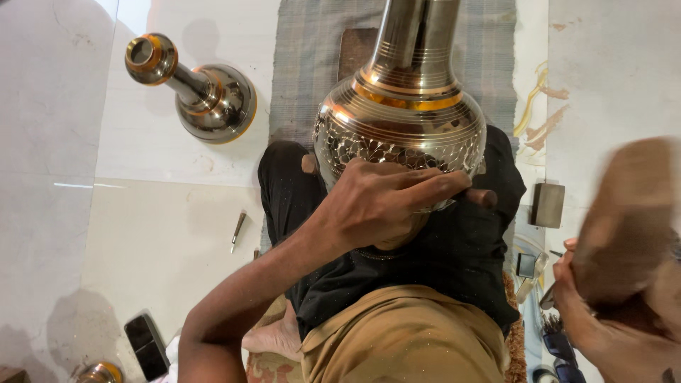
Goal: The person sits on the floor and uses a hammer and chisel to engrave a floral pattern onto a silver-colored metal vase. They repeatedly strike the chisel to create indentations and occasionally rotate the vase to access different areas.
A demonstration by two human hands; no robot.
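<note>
Down on the person's lap, over a black cloth (454,248), lies a large engraved metal vase (401,120), neck pointing away. Their left hand (379,202) presses flat on its lower body, fingers pinching a thin tool. Their right hand (624,234) is blurred, grip unclear. A smaller vase (206,89) lies well apart on the floor (142,234).

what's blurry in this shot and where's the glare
In the head view, the right hand at the right edge is smeared by motion blur, whatever it holds unclear; the left hand on the big engraved vase is sharp; bright glare streaks run down the vase's neck and shoulder; the second vase on the floor casts a soft shadow.
</note>
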